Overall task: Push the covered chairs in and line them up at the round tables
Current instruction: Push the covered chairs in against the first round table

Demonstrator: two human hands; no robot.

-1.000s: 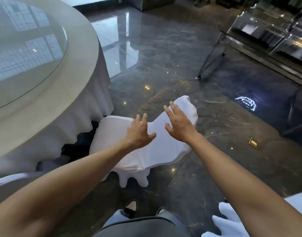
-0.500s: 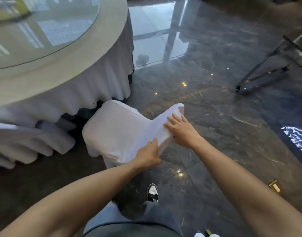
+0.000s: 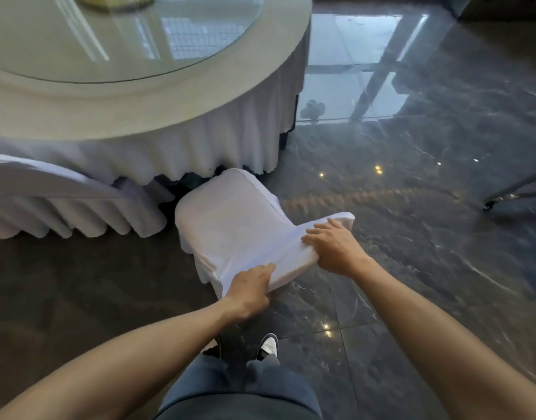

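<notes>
The covered chair [image 3: 230,219] sits at frame centre, its seat front just under the round table's [image 3: 157,110] skirt. Its backrest top is clamped by the left hand [image 3: 250,291] and right hand [image 3: 333,247]. Even pressure should be applied so it is slid in squarely.

A dark polished marble floor [image 3: 427,237] mirrors bright windows and small ceiling lights. A metal frame leg [image 3: 515,189] stands at the right edge. Something yellow-green [image 3: 115,0] lies on the glass turntable [image 3: 124,37], blurred.
</notes>
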